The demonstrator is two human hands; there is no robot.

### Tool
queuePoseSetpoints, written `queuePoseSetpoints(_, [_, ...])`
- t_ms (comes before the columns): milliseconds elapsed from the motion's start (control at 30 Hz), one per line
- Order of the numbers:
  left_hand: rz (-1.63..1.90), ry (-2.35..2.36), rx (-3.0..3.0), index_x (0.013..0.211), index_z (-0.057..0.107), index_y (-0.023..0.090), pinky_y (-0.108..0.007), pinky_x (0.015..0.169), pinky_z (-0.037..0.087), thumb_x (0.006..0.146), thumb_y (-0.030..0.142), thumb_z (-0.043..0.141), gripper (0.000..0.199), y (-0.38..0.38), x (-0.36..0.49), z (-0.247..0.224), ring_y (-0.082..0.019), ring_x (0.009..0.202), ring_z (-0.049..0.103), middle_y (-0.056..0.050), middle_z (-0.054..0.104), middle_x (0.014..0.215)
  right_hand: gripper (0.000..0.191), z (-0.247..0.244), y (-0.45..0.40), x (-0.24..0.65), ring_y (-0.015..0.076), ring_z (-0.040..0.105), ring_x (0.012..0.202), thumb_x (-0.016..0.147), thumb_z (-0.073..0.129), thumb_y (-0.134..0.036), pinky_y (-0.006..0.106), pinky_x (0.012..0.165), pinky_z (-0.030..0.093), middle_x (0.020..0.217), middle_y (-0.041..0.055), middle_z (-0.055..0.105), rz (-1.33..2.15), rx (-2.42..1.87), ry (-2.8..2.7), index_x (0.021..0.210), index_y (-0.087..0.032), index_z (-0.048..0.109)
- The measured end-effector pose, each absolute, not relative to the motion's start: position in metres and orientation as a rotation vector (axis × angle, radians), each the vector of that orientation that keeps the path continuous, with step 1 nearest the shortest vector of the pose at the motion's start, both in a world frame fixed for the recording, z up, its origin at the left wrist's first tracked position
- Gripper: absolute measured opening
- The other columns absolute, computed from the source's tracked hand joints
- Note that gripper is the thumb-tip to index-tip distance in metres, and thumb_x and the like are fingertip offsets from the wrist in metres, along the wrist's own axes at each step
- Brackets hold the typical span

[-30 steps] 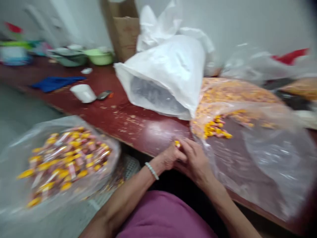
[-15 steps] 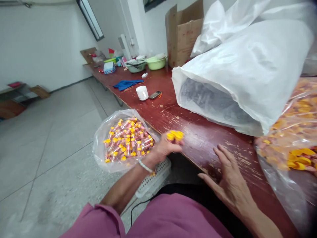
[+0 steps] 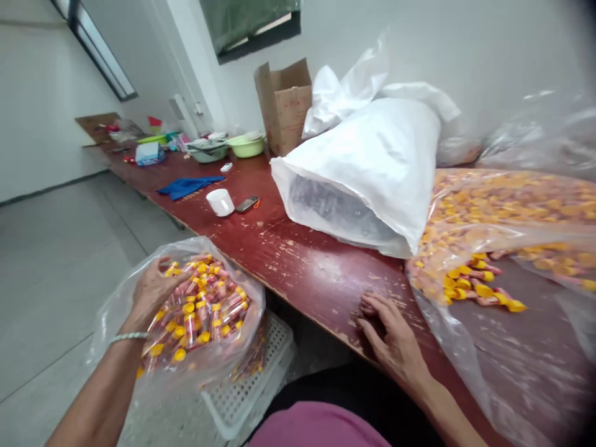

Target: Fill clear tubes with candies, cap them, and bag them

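My left hand [image 3: 156, 288] is over the left side of an open clear plastic bag [image 3: 112, 316], its fingers curled round a few yellow-capped tubes [image 3: 173, 269]. Many small clear tubes [image 3: 202, 313] with yellow caps and pink-red contents fill this bag. My right hand [image 3: 391, 335] rests near the front edge of the red table [image 3: 298, 267], fingers loosely bent and apart, with nothing in them. To its right, several more yellow-capped tubes [image 3: 479, 282] lie loose at the mouth of a large clear plastic sheet or bag [image 3: 503, 236] full of them.
A large white sack [image 3: 367, 161] lies open on the table, with clear items inside. Farther off are a white cup [image 3: 220, 202], a phone-like device [image 3: 248, 203], a blue cloth [image 3: 189, 186], green basins [image 3: 246, 146] and a cardboard box [image 3: 291, 112]. A white perforated basket [image 3: 233, 397] stands below the bag.
My left hand has moved left, from the table edge to over the bag, with the yellow-capped tubes. The right hand has drawn its fingers in on the table. The view has turned right.
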State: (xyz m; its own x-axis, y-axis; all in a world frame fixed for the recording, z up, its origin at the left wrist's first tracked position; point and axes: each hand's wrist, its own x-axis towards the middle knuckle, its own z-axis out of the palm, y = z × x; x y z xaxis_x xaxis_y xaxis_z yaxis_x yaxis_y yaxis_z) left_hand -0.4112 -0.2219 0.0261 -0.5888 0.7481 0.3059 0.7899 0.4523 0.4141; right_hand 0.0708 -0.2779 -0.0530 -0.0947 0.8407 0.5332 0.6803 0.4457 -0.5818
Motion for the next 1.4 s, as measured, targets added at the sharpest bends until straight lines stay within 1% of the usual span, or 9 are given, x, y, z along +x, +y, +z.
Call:
queuePoseSetpoints(100, [-0.840, -2.542, -1.539, 0.112, 0.053, 0.025, -0.030, 0.075, 0.047, 0.065, 0.041, 0.070, 0.052, -0.202, -0.384, 0.031, -0.022, 0.095, 0.060, -0.003, 0.065, 0.109, 0.026, -0.053, -0.278, 0.072, 0.0209, 0.062, 0.102, 0.087, 0.051, -0.024, 0.036, 0.085, 0.055, 0.113, 0.0117, 0.061, 0.266, -1.287, -1.815, 0.111, -0.019, 0.058])
queuePoseSetpoints(200, [-1.031, -2.407, -1.881, 0.110, 0.056, 0.021, -0.030, 0.079, 0.048, 0.068, 0.037, 0.065, 0.046, -0.172, -0.327, 0.036, -0.022, 0.098, 0.060, -0.005, 0.064, 0.109, 0.023, -0.051, -0.278, 0.074, 0.0211, 0.062, 0.103, 0.086, 0.052, -0.024, 0.035, 0.085, 0.055, 0.108, 0.0100, 0.064, 0.319, -1.280, -1.793, 0.107, -0.019, 0.060])
queuePoseSetpoints(300, [-1.050, -2.287, -2.197, 0.110, 0.057, 0.018, -0.033, 0.087, 0.046, 0.067, 0.035, 0.064, 0.046, -0.130, -0.256, 0.036, -0.023, 0.099, 0.060, -0.007, 0.064, 0.109, 0.022, -0.048, -0.280, 0.078, 0.0205, 0.062, 0.102, 0.087, 0.051, -0.025, 0.036, 0.087, 0.054, 0.106, 0.0081, 0.065, 0.385, -1.311, -1.752, 0.107, -0.021, 0.061])
queuePoseSetpoints(533, [-0.949, -2.102, -2.339, 0.135, 0.033, 0.011, -0.039, 0.096, 0.038, 0.065, 0.028, 0.066, 0.079, -0.003, -0.146, 0.025, -0.031, 0.118, 0.046, -0.019, 0.046, 0.127, 0.018, -0.042, -0.281, 0.082, 0.0178, 0.064, 0.094, 0.088, 0.049, -0.024, 0.029, 0.083, 0.054, 0.100, 0.0054, 0.066, 0.467, -1.315, -1.637, 0.100, -0.023, 0.063])
queuePoseSetpoints(767, [-0.898, -2.168, -2.257, 0.129, 0.039, 0.013, -0.045, 0.094, 0.035, 0.063, 0.042, 0.070, 0.078, 0.078, -0.124, 0.012, -0.037, 0.115, 0.045, -0.019, 0.047, 0.120, 0.016, -0.042, -0.277, 0.082, 0.0157, 0.065, 0.088, 0.087, 0.050, -0.019, 0.024, 0.078, 0.055, 0.094, 0.0048, 0.067, 0.464, -1.298, -1.571, 0.097, -0.023, 0.062])
queuePoseSetpoints(1033, [-1.018, -1.950, -2.210, 0.122, 0.049, 0.016, -0.043, 0.094, 0.035, 0.067, 0.019, 0.062, 0.056, 0.082, -0.120, -0.012, -0.031, 0.110, 0.047, -0.013, 0.047, 0.119, 0.019, -0.048, -0.273, 0.085, 0.0148, 0.066, 0.087, 0.086, 0.050, -0.016, 0.021, 0.077, 0.055, 0.093, 0.0046, 0.068, 0.417, -1.261, -1.617, 0.099, -0.023, 0.061])
queuePoseSetpoints(1133, [-1.081, -1.887, -2.236, 0.113, 0.057, 0.017, -0.039, 0.093, 0.038, 0.069, 0.018, 0.060, 0.045, 0.074, -0.118, -0.014, -0.027, 0.107, 0.050, -0.010, 0.051, 0.116, 0.019, -0.052, -0.272, 0.085, 0.0157, 0.067, 0.088, 0.085, 0.052, -0.017, 0.022, 0.078, 0.055, 0.095, 0.0049, 0.068, 0.411, -1.268, -1.636, 0.100, -0.024, 0.062])
queuePoseSetpoints(1267, [-1.109, -1.839, -2.274, 0.091, 0.067, 0.020, -0.037, 0.092, 0.041, 0.067, 0.018, 0.059, 0.025, 0.053, -0.110, -0.020, -0.024, 0.100, 0.055, -0.008, 0.057, 0.107, 0.017, -0.051, -0.272, 0.084, 0.0156, 0.067, 0.087, 0.086, 0.051, -0.020, 0.022, 0.077, 0.056, 0.093, 0.0047, 0.068, 0.412, -1.265, -1.621, 0.098, -0.023, 0.063])
queuePoseSetpoints(1400, [-1.131, -1.773, -2.339, 0.083, 0.070, 0.023, -0.035, 0.089, 0.042, 0.068, 0.019, 0.058, 0.020, 0.016, -0.099, -0.030, -0.024, 0.098, 0.054, -0.007, 0.060, 0.105, 0.016, -0.044, -0.274, 0.081, 0.0162, 0.066, 0.086, 0.088, 0.049, -0.022, 0.023, 0.076, 0.055, 0.091, 0.0049, 0.068, 0.429, -1.267, -1.590, 0.095, -0.022, 0.064])
